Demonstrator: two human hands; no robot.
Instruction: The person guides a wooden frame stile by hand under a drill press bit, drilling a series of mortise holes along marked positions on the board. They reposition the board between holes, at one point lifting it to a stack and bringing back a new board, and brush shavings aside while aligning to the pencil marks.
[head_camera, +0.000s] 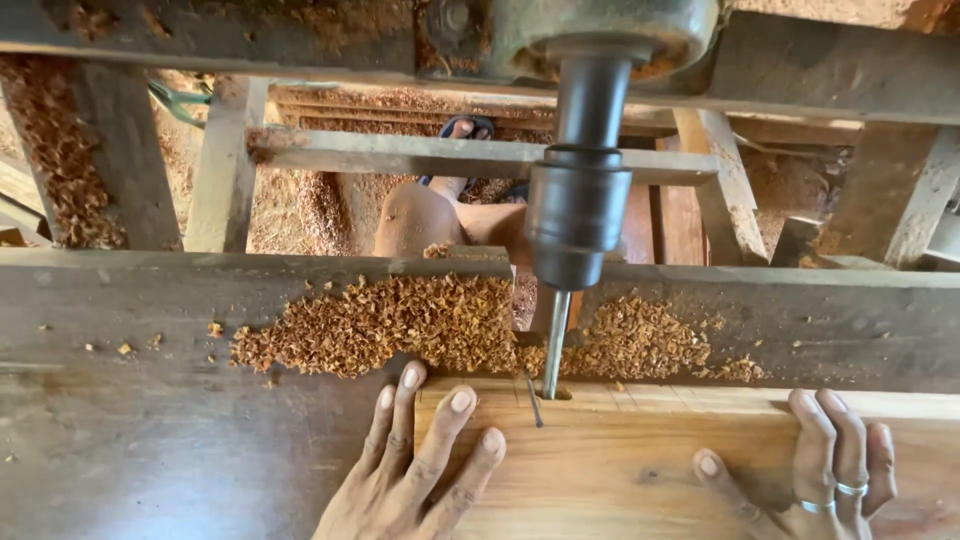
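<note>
- Head view, looking down over a mortising or drilling machine: dark chuck hanging from a grimy machine head, thin bit dropping to a small slot at the far edge of a pale wooden board.
- Board lying on the grey workbench, its far edge against the worn wooden fence — reddish shavings heaped along that fence on both sides of the bit.
- Left hand flat and spread, grasping nothing, fingertips pressing the board's near-left corner, just beside the bit.
- Right hand likewise flat on the board toward its right end, fingers loosely together, two rings showing; nothing gripped.
- Risk, as a judgement: left fingertips close enough to the bit to be caught if the board jumps or slides; only flat palms as hold-down, so a grabbing bit could kick or twist the board.
- Rings a snag hazard near turning parts; piled shavings could hide the slot or lift the board off true.
- Bare knee and a sandalled foot visible below, through the frame — probably the same person's, hard to be sure.
- No packages, labels or signs in sight.
</note>
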